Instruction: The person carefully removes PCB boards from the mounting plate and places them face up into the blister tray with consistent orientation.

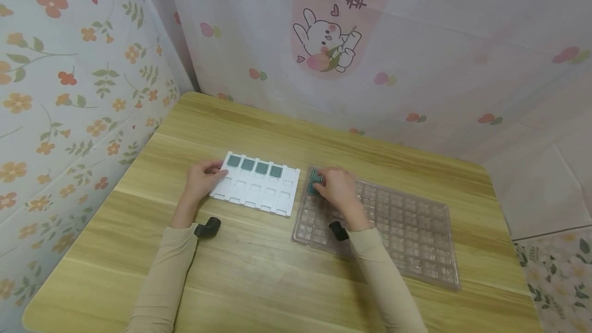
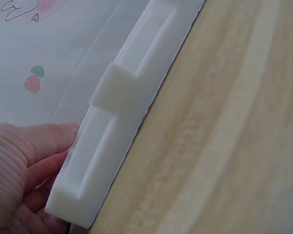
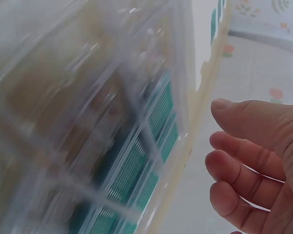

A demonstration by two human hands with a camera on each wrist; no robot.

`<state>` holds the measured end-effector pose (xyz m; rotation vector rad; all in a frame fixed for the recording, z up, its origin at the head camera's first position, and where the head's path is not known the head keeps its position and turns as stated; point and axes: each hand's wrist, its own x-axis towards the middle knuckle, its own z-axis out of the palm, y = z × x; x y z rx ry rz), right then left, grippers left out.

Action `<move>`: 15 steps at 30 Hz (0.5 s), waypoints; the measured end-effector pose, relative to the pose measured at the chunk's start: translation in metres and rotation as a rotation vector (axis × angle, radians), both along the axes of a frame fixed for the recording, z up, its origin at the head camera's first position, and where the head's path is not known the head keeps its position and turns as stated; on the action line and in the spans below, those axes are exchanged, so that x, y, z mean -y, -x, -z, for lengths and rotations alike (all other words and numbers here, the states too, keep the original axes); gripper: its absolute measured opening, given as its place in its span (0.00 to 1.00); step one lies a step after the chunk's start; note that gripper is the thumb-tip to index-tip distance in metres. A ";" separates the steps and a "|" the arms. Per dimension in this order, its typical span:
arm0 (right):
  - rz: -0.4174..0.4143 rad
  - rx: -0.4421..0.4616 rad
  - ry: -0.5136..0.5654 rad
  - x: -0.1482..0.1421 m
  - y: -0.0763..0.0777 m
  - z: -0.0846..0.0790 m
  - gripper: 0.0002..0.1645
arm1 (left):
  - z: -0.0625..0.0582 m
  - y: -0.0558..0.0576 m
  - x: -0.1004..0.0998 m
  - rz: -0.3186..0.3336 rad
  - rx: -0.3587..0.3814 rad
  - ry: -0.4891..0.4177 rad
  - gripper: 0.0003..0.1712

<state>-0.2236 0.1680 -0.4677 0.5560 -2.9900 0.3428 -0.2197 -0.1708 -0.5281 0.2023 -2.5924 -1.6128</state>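
A white plastic tray [image 1: 240,187] with shallow pockets lies on the table, several green square chips [image 1: 261,167] filling most of its far row. At its left edge, my left hand [image 1: 200,181] pinches the rim; the left wrist view has the thumb on the tray's side wall [image 2: 112,90]. To the right lies a clear plastic tray [image 1: 416,235] with many small compartments. Over its far left corner is my right hand [image 1: 339,189], beside two green chips [image 1: 316,187]. In the right wrist view, thumb and fingers are apart with nothing between them, near blurred green chips [image 3: 161,112].
Both trays rest on a wooden table [image 1: 259,281] with rounded corners. Printed curtains [image 1: 250,24] hang behind it and along the left side. A black wrist device [image 1: 209,227] sits at the left cuff, another [image 1: 339,230] at the right.
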 end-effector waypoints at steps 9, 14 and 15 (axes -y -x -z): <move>-0.009 0.044 0.060 0.024 0.009 0.002 0.14 | 0.002 0.001 0.001 0.007 0.009 0.003 0.20; -0.016 0.058 0.080 0.037 0.013 0.006 0.15 | 0.003 0.001 0.001 0.013 0.002 -0.003 0.20; -0.017 0.061 0.083 0.040 0.013 0.006 0.15 | 0.002 0.000 0.001 0.013 0.001 -0.005 0.20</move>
